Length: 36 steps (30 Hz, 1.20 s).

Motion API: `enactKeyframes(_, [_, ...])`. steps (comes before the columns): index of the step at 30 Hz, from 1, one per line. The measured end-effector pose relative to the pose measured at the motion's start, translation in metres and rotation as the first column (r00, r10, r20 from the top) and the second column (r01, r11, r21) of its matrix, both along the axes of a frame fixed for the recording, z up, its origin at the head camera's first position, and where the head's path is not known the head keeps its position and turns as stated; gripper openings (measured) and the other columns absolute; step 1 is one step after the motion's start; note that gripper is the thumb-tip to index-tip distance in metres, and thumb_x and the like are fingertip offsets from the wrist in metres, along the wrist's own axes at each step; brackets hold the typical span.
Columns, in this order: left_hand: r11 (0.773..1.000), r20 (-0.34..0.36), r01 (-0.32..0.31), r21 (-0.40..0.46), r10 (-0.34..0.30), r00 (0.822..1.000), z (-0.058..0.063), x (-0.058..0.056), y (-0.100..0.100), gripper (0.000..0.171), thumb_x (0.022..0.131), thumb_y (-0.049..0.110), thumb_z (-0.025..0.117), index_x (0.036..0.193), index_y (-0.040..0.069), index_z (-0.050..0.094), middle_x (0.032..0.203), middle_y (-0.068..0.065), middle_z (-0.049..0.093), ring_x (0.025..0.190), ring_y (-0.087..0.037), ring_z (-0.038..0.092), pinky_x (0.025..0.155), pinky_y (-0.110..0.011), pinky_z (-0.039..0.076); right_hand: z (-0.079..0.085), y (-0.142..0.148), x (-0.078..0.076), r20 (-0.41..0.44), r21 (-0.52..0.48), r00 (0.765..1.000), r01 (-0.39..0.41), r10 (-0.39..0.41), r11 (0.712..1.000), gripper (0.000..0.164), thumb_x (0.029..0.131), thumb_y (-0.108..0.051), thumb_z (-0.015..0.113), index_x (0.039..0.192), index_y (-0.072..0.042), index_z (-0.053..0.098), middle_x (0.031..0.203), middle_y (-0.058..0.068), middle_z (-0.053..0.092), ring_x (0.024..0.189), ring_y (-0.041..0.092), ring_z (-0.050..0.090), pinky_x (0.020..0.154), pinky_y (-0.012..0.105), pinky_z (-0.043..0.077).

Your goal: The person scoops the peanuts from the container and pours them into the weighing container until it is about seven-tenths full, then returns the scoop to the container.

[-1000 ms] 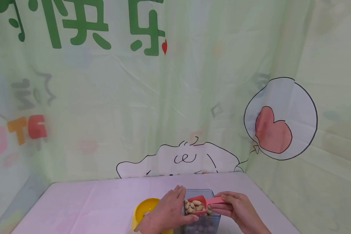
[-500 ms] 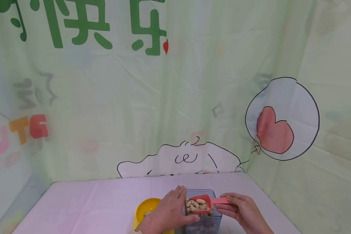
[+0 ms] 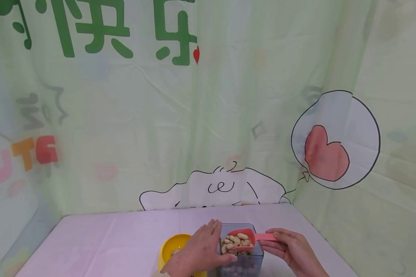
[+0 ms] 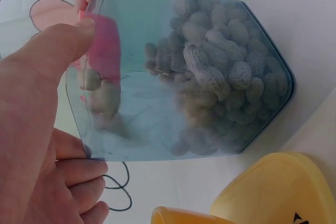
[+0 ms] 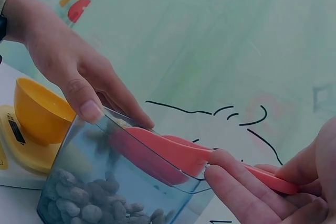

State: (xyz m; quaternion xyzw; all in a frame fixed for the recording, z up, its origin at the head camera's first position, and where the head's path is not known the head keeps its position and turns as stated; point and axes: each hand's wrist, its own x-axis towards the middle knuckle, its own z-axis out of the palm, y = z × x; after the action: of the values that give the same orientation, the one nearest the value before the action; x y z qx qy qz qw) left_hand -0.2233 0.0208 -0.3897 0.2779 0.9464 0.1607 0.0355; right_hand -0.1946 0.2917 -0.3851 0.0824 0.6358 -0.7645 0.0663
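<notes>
A bluish see-through container (image 4: 142, 129) holds unshelled peanuts (image 4: 231, 51). My left hand (image 3: 202, 246) spans its left side at the rim, thumb on the near wall and fingers on the far one. With thumb and fingers my right hand (image 3: 292, 246) holds the handle of a pink scoop (image 3: 260, 236). Peanuts fill the scoop, whose bowl sits at the container's mouth, partly below the rim in the right wrist view. Left of the container, a yellow bowl (image 5: 42, 111) rests on a kitchen scale (image 5: 26, 150); a few peanuts show inside, partly hidden by my left hand.
The table (image 3: 107, 242) has a pale pink cover. Behind it hangs a printed cloth (image 3: 194, 115) with green characters and a balloon drawing, and it continues along both sides. The scale and bowl stand close to the container's left side.
My right hand has drawn the loaded scoop slightly to the right and up within the container's mouth. My left hand stays on the container.
</notes>
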Motion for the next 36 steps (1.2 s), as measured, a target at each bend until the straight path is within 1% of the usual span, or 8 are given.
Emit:
enactKeyframes(5, [1.0, 0.022, -0.012, 0.0, 0.012, 1.0, 0.0, -0.001, 0.001, 0.102, 0.082, 0.076, 0.058, 0.154, 0.01, 0.033, 0.161, -0.003, 0.035, 0.148, -0.021, 0.034, 0.121, -0.043, 0.032, -0.001, 0.002, 0.0, 0.007, -0.028, 1.0, 0.015, -0.015, 0.999, 0.035, 0.106, -0.011, 0.04, 0.128, 0.014, 0.052, 0.104, 0.018, 0.074, 0.096, 0.03, 0.075, 0.09, 0.044, 0.058])
enactKeyframes(10, [1.0, 0.032, -0.012, 0.007, 0.012, 0.999, 0.0, -0.001, 0.001, 0.101, 0.082, 0.075, 0.058, 0.155, 0.01, 0.033, 0.161, -0.003, 0.035, 0.149, -0.02, 0.033, 0.121, -0.043, 0.032, -0.001, 0.004, 0.0, 0.007, -0.051, 1.0, -0.005, 0.005, 0.999, 0.032, 0.106, -0.011, 0.041, 0.123, 0.01, 0.058, 0.103, 0.016, 0.074, 0.096, 0.029, 0.075, 0.09, 0.042, 0.058])
enactKeyframes(18, [0.999, 0.065, -0.02, 0.045, 0.017, 0.998, -0.001, -0.003, 0.0, 0.101, 0.081, 0.074, 0.061, 0.155, 0.011, 0.033, 0.161, -0.002, 0.035, 0.149, -0.021, 0.033, 0.121, -0.044, 0.031, 0.001, 0.004, 0.0, 0.005, -0.051, 1.0, 0.011, -0.011, 0.999, 0.03, 0.106, -0.009, 0.04, 0.121, 0.008, 0.059, 0.101, 0.015, 0.075, 0.096, 0.029, 0.075, 0.09, 0.042, 0.058])
enactKeyframes(22, [0.995, 0.123, -0.028, 0.097, 0.016, 0.992, 0.002, -0.002, -0.002, 0.101, 0.081, 0.071, 0.064, 0.155, 0.011, 0.031, 0.162, -0.003, 0.033, 0.149, -0.023, 0.033, 0.121, -0.047, 0.031, 0.003, 0.004, 0.0, -0.005, -0.066, 1.0, -0.006, 0.005, 0.998, 0.029, 0.106, -0.011, 0.041, 0.118, 0.005, 0.062, 0.102, 0.013, 0.074, 0.096, 0.028, 0.075, 0.09, 0.041, 0.058])
enactKeyframes(26, [0.982, 0.187, -0.057, 0.181, 0.022, 0.982, 0.008, -0.002, -0.01, 0.099, 0.082, 0.067, 0.066, 0.156, 0.012, 0.029, 0.163, -0.004, 0.03, 0.15, -0.024, 0.03, 0.121, -0.051, 0.031, 0.007, 0.003, 0.001, -0.016, -0.098, 0.999, -0.031, 0.03, 0.995, 0.028, 0.106, -0.014, 0.043, 0.112, 0.0, 0.066, 0.103, 0.013, 0.074, 0.097, 0.027, 0.075, 0.091, 0.041, 0.058])
enactKeyframes(27, [0.979, 0.19, -0.063, 0.192, 0.026, 0.981, 0.009, -0.001, -0.013, 0.099, 0.083, 0.067, 0.065, 0.157, 0.013, 0.028, 0.164, -0.004, 0.028, 0.15, -0.024, 0.029, 0.121, -0.051, 0.03, 0.007, 0.002, 0.001, -0.019, -0.109, 0.999, -0.039, 0.037, 0.993, 0.027, 0.106, -0.014, 0.043, 0.111, -0.002, 0.067, 0.103, 0.013, 0.074, 0.097, 0.027, 0.075, 0.092, 0.041, 0.058])
enactKeyframes(32, [0.979, 0.181, -0.077, 0.186, 0.043, 0.983, 0.015, -0.001, -0.029, 0.098, 0.086, 0.07, 0.058, 0.158, 0.014, 0.024, 0.166, -0.003, 0.022, 0.152, -0.024, 0.024, 0.121, -0.051, 0.03, 0.012, -0.002, 0.0, -0.04, -0.153, 0.995, -0.095, 0.09, 0.984, 0.027, 0.105, -0.016, 0.044, 0.105, -0.006, 0.069, 0.104, 0.011, 0.075, 0.098, 0.024, 0.074, 0.094, 0.039, 0.057])
enactKeyframes(36, [0.98, 0.172, -0.086, 0.179, 0.055, 0.983, 0.015, -0.001, -0.042, 0.097, 0.087, 0.072, 0.055, 0.158, 0.013, 0.024, 0.166, -0.004, 0.022, 0.153, -0.025, 0.023, 0.121, -0.051, 0.029, 0.014, -0.008, -0.001, -0.042, -0.176, 0.993, -0.119, 0.114, 0.977, 0.027, 0.106, -0.016, 0.044, 0.104, -0.008, 0.07, 0.104, 0.011, 0.075, 0.097, 0.023, 0.075, 0.093, 0.038, 0.057])
